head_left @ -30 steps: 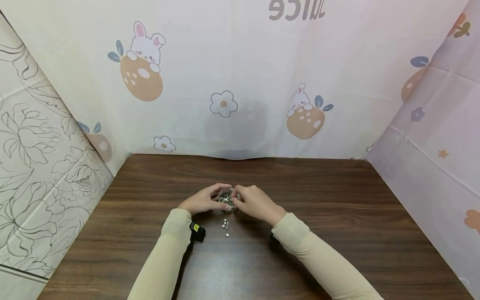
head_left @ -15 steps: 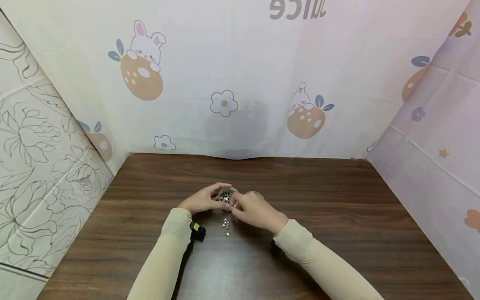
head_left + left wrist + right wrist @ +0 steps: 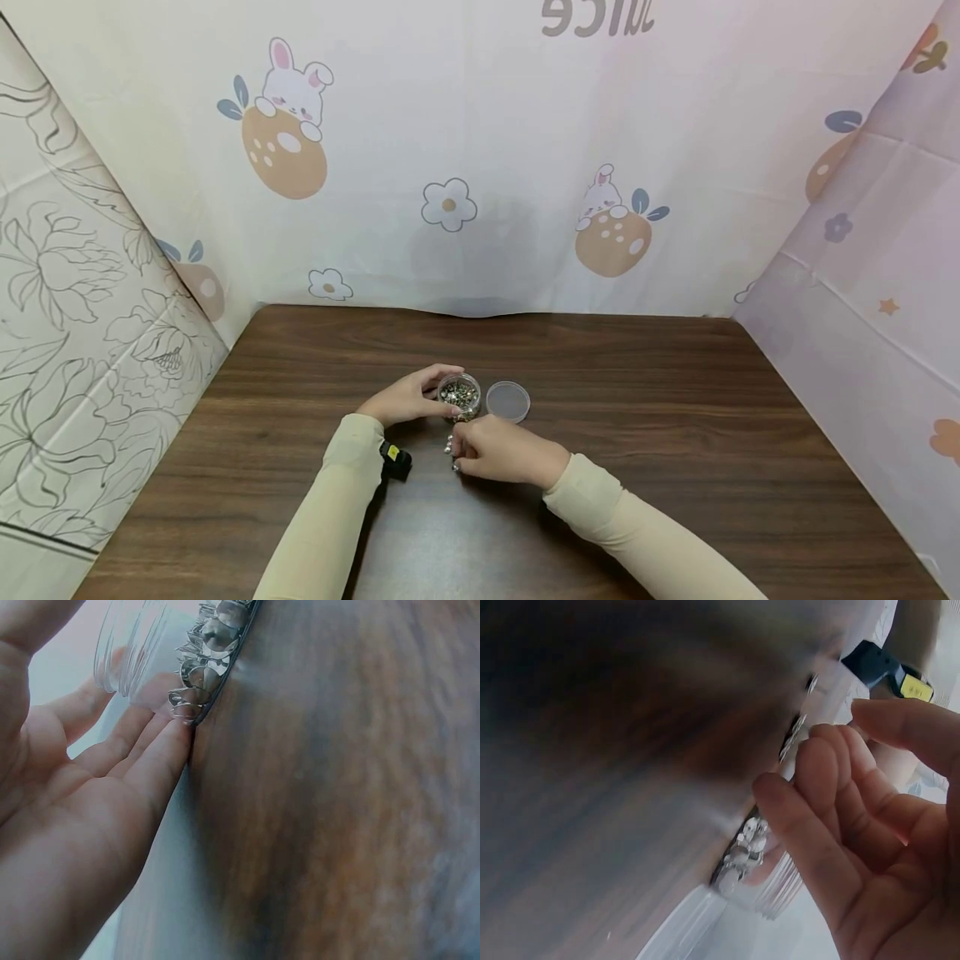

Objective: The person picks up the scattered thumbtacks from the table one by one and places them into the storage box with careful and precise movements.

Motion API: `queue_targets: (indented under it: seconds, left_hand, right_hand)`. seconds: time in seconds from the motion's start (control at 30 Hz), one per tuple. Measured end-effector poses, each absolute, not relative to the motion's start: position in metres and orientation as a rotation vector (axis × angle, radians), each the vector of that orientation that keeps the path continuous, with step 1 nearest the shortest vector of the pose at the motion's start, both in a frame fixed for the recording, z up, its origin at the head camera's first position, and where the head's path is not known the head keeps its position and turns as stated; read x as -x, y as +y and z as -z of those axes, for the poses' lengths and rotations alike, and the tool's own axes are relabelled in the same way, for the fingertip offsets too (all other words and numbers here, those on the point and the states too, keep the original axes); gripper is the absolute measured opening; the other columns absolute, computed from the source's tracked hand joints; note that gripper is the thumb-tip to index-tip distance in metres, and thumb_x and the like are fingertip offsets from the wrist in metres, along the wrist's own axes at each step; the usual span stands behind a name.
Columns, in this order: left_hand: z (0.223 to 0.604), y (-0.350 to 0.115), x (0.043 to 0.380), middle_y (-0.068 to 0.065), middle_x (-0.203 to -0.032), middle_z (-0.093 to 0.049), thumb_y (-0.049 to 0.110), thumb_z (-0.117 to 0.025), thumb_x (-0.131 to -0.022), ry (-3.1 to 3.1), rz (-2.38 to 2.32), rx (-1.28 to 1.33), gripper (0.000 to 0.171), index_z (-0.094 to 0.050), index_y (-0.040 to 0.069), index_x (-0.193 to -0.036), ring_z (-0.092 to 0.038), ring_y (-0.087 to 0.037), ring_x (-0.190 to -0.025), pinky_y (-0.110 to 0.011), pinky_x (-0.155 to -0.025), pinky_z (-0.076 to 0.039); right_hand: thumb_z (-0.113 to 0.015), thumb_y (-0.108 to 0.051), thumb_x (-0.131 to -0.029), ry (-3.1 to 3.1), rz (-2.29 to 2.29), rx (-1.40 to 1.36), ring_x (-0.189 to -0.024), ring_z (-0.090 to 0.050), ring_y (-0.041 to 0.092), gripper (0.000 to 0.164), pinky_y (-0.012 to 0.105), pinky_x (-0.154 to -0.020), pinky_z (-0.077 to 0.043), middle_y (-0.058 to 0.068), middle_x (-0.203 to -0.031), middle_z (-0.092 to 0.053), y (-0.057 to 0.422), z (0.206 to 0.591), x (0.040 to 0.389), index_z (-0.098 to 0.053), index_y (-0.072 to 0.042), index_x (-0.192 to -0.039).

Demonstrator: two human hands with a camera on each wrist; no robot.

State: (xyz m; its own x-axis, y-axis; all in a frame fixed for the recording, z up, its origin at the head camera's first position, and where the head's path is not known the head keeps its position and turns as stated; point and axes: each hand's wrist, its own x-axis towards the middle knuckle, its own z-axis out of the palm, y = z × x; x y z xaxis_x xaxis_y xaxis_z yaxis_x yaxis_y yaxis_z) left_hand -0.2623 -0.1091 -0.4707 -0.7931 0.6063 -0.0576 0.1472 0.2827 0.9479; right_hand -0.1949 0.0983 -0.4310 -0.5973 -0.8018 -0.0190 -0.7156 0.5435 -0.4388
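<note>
My left hand [image 3: 408, 398] grips a clear round jar [image 3: 461, 392], its thumb and fingers around the wall. Small shiny silver metal pieces fill the jar's bottom; their exact kind is unclear. In the left wrist view the fingers [image 3: 154, 750] press against the jar's side. Low over the table, my right hand [image 3: 504, 450] has curled fingers with the thumb near their tips. Whether something small is pinched there is hidden. Beside those fingertips lie several loose silver pieces [image 3: 448, 444], partly covered by the hand. One more piece [image 3: 455, 467] lies at the thumb tip.
A clear round lid [image 3: 508, 402] lies flat just right of the jar. Both stand on a dark wooden table [image 3: 637, 383]. Patterned curtains [image 3: 480, 125] hang behind and at both sides. A black wrist camera [image 3: 395, 462] sits by the left sleeve.
The right hand has come out of the jar, over its near rim, and down to the loose pieces. The lid has come into view. The left hand stays on the jar.
</note>
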Motion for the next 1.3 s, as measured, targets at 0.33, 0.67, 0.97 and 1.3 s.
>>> queue_targets:
  seconds: [0.33,0.67,0.97,1.3]
  left_hand:
    - [0.47,-0.108,0.261,0.004,-0.141,-0.041,0.027,-0.074,-0.08,2.155,-1.511,-0.664,0.071,-0.039,0.02,-0.141,-0.041,-0.012,-0.124,-0.043,-0.106,-0.036]
    - [0.469,-0.109,0.259,0.002,-0.142,-0.04,0.027,-0.074,-0.08,2.143,-1.523,-0.654,0.071,-0.038,0.02,-0.141,-0.041,-0.013,-0.124,-0.045,-0.105,-0.038]
    - [0.47,-0.107,0.261,-0.005,-0.139,-0.044,0.024,-0.075,-0.08,2.118,-1.548,-0.672,0.072,-0.038,0.018,-0.142,-0.043,-0.015,-0.122,-0.047,-0.105,-0.038]
    - [0.47,-0.107,0.26,-0.001,-0.139,-0.044,0.027,-0.075,-0.079,2.143,-1.527,-0.64,0.072,-0.039,0.02,-0.141,-0.044,-0.014,-0.121,-0.045,-0.104,-0.039]
  right_hand:
    - [-0.067,-0.016,-0.084,2.597,0.467,1.246,-0.06,-0.048,-0.003,0.007,0.014,-0.055,-0.044,-0.007,-0.073,-0.059,0.093,0.431,0.187,-0.063,-0.013,-0.089]
    - [-0.069,-0.017,-0.082,2.658,0.435,1.209,-0.059,-0.047,-0.002,0.008,0.015,-0.054,-0.044,-0.009,-0.072,-0.057,0.089,0.433,0.184,-0.062,-0.015,-0.084]
    - [-0.066,-0.012,-0.082,2.704,0.405,1.283,-0.055,-0.044,-0.002,0.013,0.015,-0.049,-0.04,-0.013,-0.066,-0.052,0.09,0.436,0.186,-0.059,-0.019,-0.073]
    - [-0.063,-0.01,-0.083,2.724,0.415,1.284,-0.054,-0.044,-0.002,0.014,0.015,-0.048,-0.039,-0.012,-0.065,-0.05,0.091,0.436,0.185,-0.056,-0.018,-0.072]
